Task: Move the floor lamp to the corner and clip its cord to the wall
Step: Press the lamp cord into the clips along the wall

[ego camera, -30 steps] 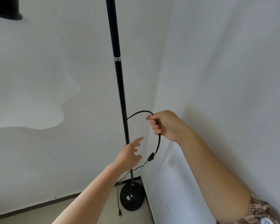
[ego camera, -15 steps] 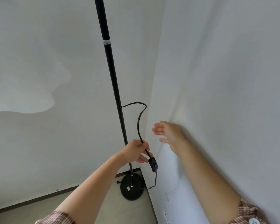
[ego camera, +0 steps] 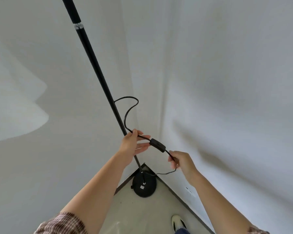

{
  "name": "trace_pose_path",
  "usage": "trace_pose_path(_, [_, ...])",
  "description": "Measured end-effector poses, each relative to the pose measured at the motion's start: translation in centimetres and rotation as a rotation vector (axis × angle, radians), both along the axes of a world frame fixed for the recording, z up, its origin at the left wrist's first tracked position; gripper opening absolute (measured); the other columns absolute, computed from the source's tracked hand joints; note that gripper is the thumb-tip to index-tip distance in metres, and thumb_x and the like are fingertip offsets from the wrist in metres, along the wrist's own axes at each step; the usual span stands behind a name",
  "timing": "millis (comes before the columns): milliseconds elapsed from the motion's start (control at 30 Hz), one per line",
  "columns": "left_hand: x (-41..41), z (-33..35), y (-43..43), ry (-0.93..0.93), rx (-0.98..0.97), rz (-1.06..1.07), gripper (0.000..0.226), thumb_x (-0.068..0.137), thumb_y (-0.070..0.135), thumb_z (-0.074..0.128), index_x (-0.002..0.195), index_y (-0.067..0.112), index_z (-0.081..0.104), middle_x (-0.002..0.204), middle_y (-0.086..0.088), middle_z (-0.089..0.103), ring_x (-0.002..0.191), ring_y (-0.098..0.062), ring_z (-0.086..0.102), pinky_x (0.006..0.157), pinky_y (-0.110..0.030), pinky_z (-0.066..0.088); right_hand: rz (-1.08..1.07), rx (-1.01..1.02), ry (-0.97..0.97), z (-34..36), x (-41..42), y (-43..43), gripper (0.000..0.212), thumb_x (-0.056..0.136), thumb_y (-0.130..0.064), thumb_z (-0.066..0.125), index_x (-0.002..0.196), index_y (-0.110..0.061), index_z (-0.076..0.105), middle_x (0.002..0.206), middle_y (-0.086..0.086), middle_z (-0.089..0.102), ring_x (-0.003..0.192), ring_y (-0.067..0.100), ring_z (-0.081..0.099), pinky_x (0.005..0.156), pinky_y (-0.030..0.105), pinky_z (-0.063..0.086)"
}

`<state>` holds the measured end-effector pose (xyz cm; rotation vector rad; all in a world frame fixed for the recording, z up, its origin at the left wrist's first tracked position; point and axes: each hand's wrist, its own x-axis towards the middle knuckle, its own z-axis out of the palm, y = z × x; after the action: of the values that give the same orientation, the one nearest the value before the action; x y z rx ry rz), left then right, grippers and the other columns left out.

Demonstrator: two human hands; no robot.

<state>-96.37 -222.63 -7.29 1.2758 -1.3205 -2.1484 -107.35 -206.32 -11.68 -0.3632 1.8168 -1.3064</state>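
The black floor lamp pole rises from its round black base, which stands in the corner between two white walls. A thin black cord leaves the pole partway up and loops down to an inline switch. My left hand pinches the cord just above the switch. My right hand holds the cord just below the switch, close to the right wall. From there the cord drops back toward the base. The lamp head is out of view.
A wall socket sits low on the right wall, near the dark skirting. My shoe stands on the pale floor near the bottom edge. The left wall carries a soft shadow.
My right hand, open by the wall half a second ago, has dropped and taken the cord below the switch. The left hand keeps its grip. The view has tilted down toward the base.
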Motion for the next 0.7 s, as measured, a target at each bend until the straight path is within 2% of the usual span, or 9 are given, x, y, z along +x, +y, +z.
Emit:
trace_pose_path(133, [0.9, -1.5, 1.9, 0.078, 0.083, -0.086, 0.037, 0.094, 0.041, 0.048, 0.11, 0.01, 0.061, 0.107, -0.01, 0.072, 0.09, -0.024, 0.073, 0.076, -0.032, 0.057, -0.134, -0.057, 0.201, 0.8, 2.2, 1.8, 0.036, 0.092, -0.024, 0.055, 0.058, -0.013, 0.057, 0.052, 0.0, 0.033, 0.049, 0.017, 0.028, 0.055, 0.03, 0.027])
trace_pose_path(267, [1.2, -2.8, 5.0, 0.124, 0.172, -0.288, 0.038, 0.09, 0.034, 0.059, 0.111, 0.003, 0.062, 0.105, -0.015, 0.073, 0.098, -0.022, 0.071, 0.08, -0.025, 0.058, -0.13, -0.028, 0.324, 1.9, 3.4, 3.8, 0.033, 0.089, -0.029, 0.06, 0.06, -0.013, 0.066, 0.054, 0.005, 0.038, 0.049, 0.019, 0.031, 0.056, 0.028, 0.031])
trace_pose_path(400, [0.5, -3.8, 6.7, 0.117, 0.198, -0.265, 0.037, 0.09, 0.018, 0.061, 0.12, -0.003, 0.057, 0.106, -0.019, 0.072, 0.093, -0.024, 0.071, 0.076, -0.027, 0.059, -0.009, 0.007, 0.298, 1.3, 3.7, 6.0, 0.031, 0.089, -0.032, 0.06, 0.067, -0.014, 0.072, 0.042, -0.007, 0.046, 0.036, 0.008, 0.038, 0.044, 0.018, 0.033])
trace_pose_path(500, [-0.6, -5.6, 6.4, 0.135, 0.145, -0.227, 0.039, 0.088, 0.014, 0.062, 0.122, -0.002, 0.054, 0.108, -0.02, 0.07, 0.089, -0.024, 0.072, 0.072, -0.028, 0.06, 0.037, -0.004, 0.235, -1.0, 2.8, 7.1, 0.033, 0.09, -0.038, 0.057, 0.072, -0.016, 0.073, 0.045, -0.004, 0.055, 0.035, 0.012, 0.047, 0.042, 0.019, 0.04])
trace_pose_path(600, [-1.9, -7.8, 5.5, 0.172, 0.074, -0.155, 0.032, 0.087, 0.009, 0.063, 0.118, 0.004, 0.055, 0.11, -0.02, 0.068, 0.092, -0.026, 0.071, 0.074, -0.03, 0.06, -0.005, 0.012, 0.196, -5.8, 1.5, 8.2, 0.039, 0.089, -0.042, 0.057, 0.07, -0.012, 0.072, 0.047, 0.0, 0.058, 0.042, 0.018, 0.054, 0.049, 0.024, 0.046])
trace_pose_path(700, [-3.0, -11.0, 5.0, 0.188, -0.054, -0.106, 0.019, 0.086, 0.008, 0.064, 0.104, 0.013, 0.06, 0.107, -0.018, 0.069, 0.089, -0.024, 0.073, 0.073, -0.029, 0.06, -0.021, 0.01, 0.163, -11.9, 0.8, 9.4, 0.036, 0.087, -0.039, 0.058, 0.069, -0.01, 0.072, 0.053, 0.004, 0.061, 0.057, 0.019, 0.059, 0.071, 0.032, 0.048])
